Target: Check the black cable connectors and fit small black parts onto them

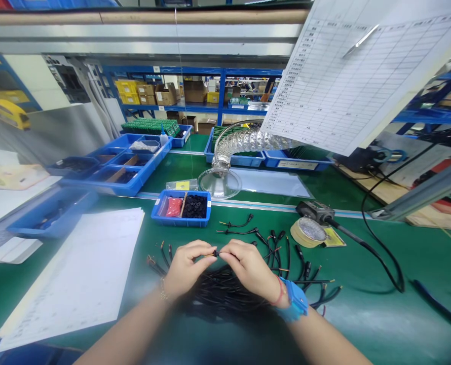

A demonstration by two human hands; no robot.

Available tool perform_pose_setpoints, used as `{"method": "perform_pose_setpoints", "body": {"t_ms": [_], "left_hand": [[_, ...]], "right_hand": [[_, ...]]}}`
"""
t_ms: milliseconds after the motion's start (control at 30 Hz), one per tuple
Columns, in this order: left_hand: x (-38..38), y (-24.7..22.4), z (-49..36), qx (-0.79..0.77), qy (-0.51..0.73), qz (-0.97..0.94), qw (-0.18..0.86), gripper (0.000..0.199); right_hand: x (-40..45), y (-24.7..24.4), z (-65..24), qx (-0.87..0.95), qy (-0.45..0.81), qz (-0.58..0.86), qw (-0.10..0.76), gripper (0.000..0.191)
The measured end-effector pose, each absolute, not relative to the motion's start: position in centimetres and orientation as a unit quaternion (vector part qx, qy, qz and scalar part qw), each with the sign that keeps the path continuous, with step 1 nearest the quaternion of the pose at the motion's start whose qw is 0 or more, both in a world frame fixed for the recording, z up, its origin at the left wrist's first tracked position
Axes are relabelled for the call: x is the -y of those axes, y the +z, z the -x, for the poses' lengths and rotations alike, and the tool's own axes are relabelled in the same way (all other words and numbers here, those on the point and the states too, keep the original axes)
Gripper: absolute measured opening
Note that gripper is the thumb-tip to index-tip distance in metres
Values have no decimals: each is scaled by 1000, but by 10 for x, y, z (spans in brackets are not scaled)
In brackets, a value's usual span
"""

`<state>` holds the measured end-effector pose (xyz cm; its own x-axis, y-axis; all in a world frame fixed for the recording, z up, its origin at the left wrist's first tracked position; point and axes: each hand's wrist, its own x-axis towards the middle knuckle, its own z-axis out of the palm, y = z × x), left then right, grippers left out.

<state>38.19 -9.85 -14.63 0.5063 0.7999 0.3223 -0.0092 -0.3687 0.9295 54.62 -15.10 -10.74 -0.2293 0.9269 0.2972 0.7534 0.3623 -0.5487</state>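
My left hand [190,266] and my right hand [250,266] meet over the bench, both pinching. Between their fingertips is a thin black cable [218,253] with a small black grommet on it; a light, yellowish wire end shows by my left thumb. The right fingers grip the cable just right of the grommet. Below my hands lies a pile of black cables [229,291] with stripped ends and plugs. Beyond the fingertips, two short cables [236,231] with grommets lie side by side. A small blue bin [180,222] holds black rubber parts and a red packet.
A fume duct with a clear hood [220,183] hangs over the bench. At right are a solder spool [308,232] and a dark tool with a thick cord [315,211]. Papers [92,263] and blue trays [121,188] are on the left. A hanging form [362,76] fills the upper right.
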Motion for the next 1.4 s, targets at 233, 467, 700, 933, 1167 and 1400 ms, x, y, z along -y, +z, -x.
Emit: {"method": "perform_pose_setpoints", "body": {"t_ms": [233, 467, 700, 933, 1167, 1400], "left_hand": [[104, -145, -378, -234, 433, -774, 399, 22], [106, -143, -378, -209, 412, -793, 396, 22], [103, -143, -378, -262, 439, -762, 397, 18], [103, -142, -375, -260, 434, -762, 404, 18], [105, -144, -377, -261, 432, -766, 399, 19], [102, -143, -376, -256, 419, -777, 394, 19]], "right_hand": [[148, -107, -544, 677, 346, 561, 327, 26], [151, -106, -539, 628, 435, 545, 345, 30], [150, -103, -542, 592, 481, 544, 349, 24], [152, -104, -542, 582, 473, 546, 375, 24], [151, -104, -539, 583, 481, 538, 373, 26], [152, -107, -537, 591, 479, 535, 369, 25]]}}
